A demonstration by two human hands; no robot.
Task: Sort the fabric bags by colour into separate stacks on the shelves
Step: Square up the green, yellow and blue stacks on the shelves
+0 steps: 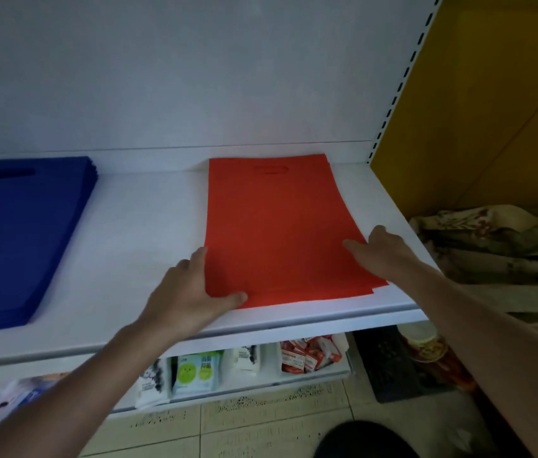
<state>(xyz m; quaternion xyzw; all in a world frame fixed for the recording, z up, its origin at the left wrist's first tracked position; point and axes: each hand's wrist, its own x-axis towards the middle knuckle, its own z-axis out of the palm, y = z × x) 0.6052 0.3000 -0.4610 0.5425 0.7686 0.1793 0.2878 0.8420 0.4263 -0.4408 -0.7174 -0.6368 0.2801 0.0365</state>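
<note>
A flat stack of red fabric bags (274,226) lies on the white shelf (148,219), right of centre, handle cut-outs towards the back wall. A thicker stack of blue fabric bags (19,239) lies at the left end of the same shelf. My left hand (191,292) rests against the red stack's near left corner, thumb on top of the fabric, fingers along its left edge. My right hand (380,256) presses flat on the red stack's right side, fingers straight, pointing left.
A slotted shelf upright (399,84) and a yellow panel (479,104) stand at the right. Folded patterned cloth (499,252) lies beyond the shelf's right end. A lower shelf holds packaged goods (198,371). Below is tiled floor (254,428).
</note>
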